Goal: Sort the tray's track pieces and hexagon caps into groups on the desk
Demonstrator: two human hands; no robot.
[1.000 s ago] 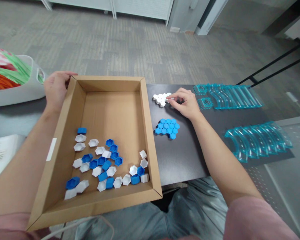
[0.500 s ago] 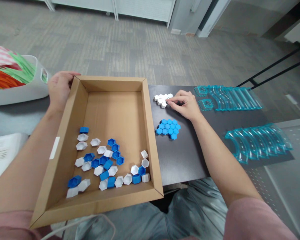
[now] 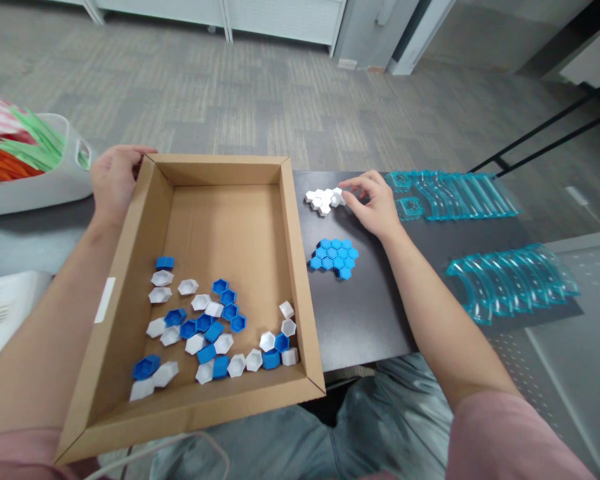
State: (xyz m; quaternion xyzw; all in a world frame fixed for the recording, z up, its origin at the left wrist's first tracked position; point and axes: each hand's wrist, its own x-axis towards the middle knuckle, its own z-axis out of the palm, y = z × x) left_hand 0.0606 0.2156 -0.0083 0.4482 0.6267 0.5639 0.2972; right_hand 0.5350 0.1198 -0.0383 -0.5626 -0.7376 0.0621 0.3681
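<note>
My left hand [image 3: 115, 175] is closed on the far left corner of a shallow cardboard box [image 3: 300, 267], its fingertips partly hidden behind the wall. Loose blue and white hexagonal pieces lie in the box's near half, some with hollow sides up. To the right of the box, my right hand [image 3: 373, 203] has its thumb and index finger at a white hexagonal piece [image 3: 338, 197], at the right end of a small cluster of white pieces [image 3: 320, 200]. Nearer to me, a group of blue hexagonal pieces [image 3: 334, 257] sits packed edge to edge on the dark table [image 3: 360, 320].
Two rows of clear teal plastic parts [image 3: 460, 197] [image 3: 513, 283] lie on the table's right side. A white bin [image 3: 55, 167] with green and orange strips stands at the left. Below it is a white printed package [image 3: 10, 313]. A cable [image 3: 205, 437] crosses near my lap.
My right hand has shifted slightly right, uncovering more of the white cluster, its fingertips now at the end piece. My left hand stays on the box corner.
</note>
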